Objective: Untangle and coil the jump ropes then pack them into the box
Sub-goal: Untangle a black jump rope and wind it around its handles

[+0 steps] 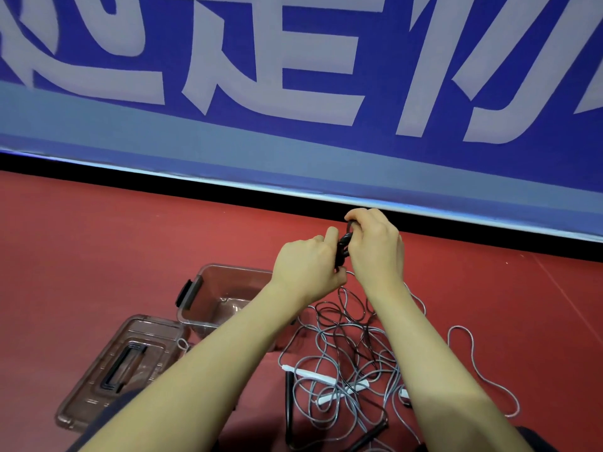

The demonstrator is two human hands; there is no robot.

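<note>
Both hands are raised together above the red floor (98, 243), working on a small bundle of black rope (344, 244) held between them. The left hand (306, 265) has its fingers curled around the lower part of the bundle, thumb up against it. The right hand (375, 243) pinches the top of the bundle, fingers bent over a loop of the black rope that sticks up just under the fingertips. The two hands touch or nearly touch around the bundle.

From the bundle, cord hangs down to a tangled pile of ropes (352, 360) on the floor, directly below and nearer the person than the hands, lying between the forearms and partly hidden by them. The pile mixes grey and black cords; white handles (313, 375) and black handles (289, 396) lie among them. One grey loop (483, 376) trails out to the right, beyond the right forearm.

The clear plastic box (212, 295) stands open on the floor just left of the pile, below and left of the hands, partly covered by the left forearm. Its lid (114, 370) lies flat beside it, nearer the person. A blue banner (293, 76) with large pale characters runs along the far side.
</note>
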